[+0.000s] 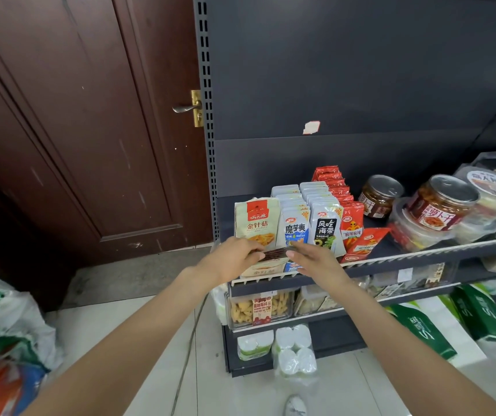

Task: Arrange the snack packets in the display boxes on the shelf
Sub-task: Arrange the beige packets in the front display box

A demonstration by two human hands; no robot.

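At the shelf's [405, 256] front left corner, both hands grip one dark snack packet [273, 253] — left hand [234, 256], right hand [315, 259] — held flat, likely for slotting into the display box [263, 270].

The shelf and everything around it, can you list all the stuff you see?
Beige mushroom snack packets: one row, leftmost on the shelf.
Blue-and-white snack packets: one row, next right.
Black-and-white seaweed packets: one row.
Red snack packets: one row; one more leans alongside.
Clear jars with red labels: two, right of the packets.
Dark grey metal shelf: one.
Brown wooden door: one, left.
Dark flat packets: a few, held between both hands.
Left hand, right hand: in front of the shelf.
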